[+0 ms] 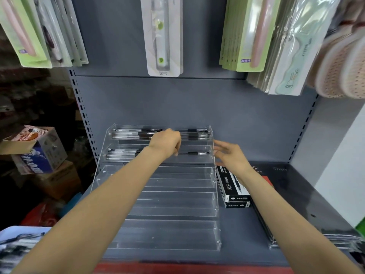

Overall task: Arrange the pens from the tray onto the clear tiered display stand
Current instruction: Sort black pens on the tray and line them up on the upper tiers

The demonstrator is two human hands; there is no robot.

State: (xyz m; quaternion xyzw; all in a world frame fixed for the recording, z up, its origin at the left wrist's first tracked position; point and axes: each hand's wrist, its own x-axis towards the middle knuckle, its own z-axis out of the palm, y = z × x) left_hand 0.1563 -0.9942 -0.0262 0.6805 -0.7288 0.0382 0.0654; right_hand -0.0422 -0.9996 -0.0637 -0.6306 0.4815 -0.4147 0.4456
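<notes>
Grey shelf (246, 234) holds black pen boxes (232, 186) beside stand (167, 204).

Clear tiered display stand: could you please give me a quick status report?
Left hand curled over second tier, apparently pinching a pen; right hand open beside clear acrylic tiered stand. Black-grip pens fill top two tiers; lower tiers bare. Nothing obstructing.

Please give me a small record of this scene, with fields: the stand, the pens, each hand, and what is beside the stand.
stand: clear tiered display stand on a grey shelf
pens: black pens in the top two tiers; lower tiers hold none
left hand: left hand over the upper tiers, fingers curled down; whether it holds a pen cannot be told
right hand: right hand open, at the stand's right edge
beside stand: black pen boxes to the right
</notes>
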